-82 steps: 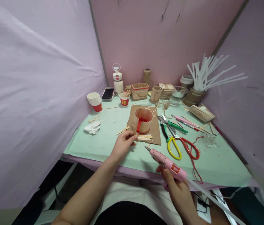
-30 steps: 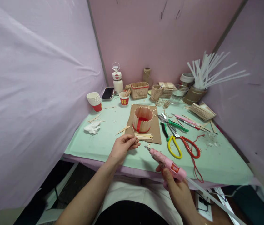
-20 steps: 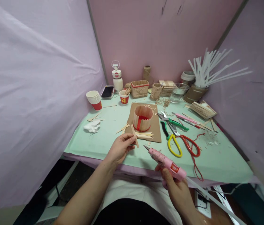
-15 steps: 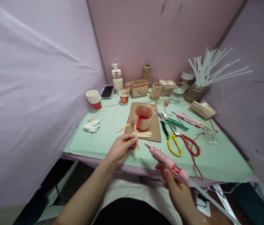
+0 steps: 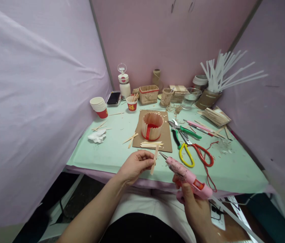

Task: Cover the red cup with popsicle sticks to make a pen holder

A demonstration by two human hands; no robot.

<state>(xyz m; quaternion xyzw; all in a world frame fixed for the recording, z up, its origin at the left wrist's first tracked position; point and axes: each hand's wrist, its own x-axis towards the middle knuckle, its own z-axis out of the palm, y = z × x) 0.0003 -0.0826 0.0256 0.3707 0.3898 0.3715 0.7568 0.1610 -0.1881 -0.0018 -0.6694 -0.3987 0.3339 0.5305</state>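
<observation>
Between its thumb and fingers my left hand (image 5: 138, 166) pinches a thin wooden strip (image 5: 154, 160), tilted near-upright over the table's front edge. My right hand (image 5: 191, 200) is wrapped round a pink glue gun (image 5: 185, 173), whose metal tip points up-left, close beside the strip. A white glue stick runs out of the gun's rear. Beyond the hands, a round holder of wooden strips with a red base (image 5: 152, 127) stands on a brown cardboard (image 5: 166, 138). Several loose wooden strips (image 5: 150, 145) lie at the cardboard's front.
Right of the cardboard lie green-handled pliers (image 5: 190, 132) and scissors with yellow and red handles (image 5: 188, 155). Paper cups (image 5: 99, 107) and a crumpled tissue (image 5: 97, 136) are at left. A wooden basket (image 5: 148, 95), a water bowl (image 5: 190, 99) and white glue sticks (image 5: 219, 76) stand behind.
My left hand has moved right and slightly down with the strip, which now leans the other way. The glue gun has shifted slightly right. The whole view has shifted a little.
</observation>
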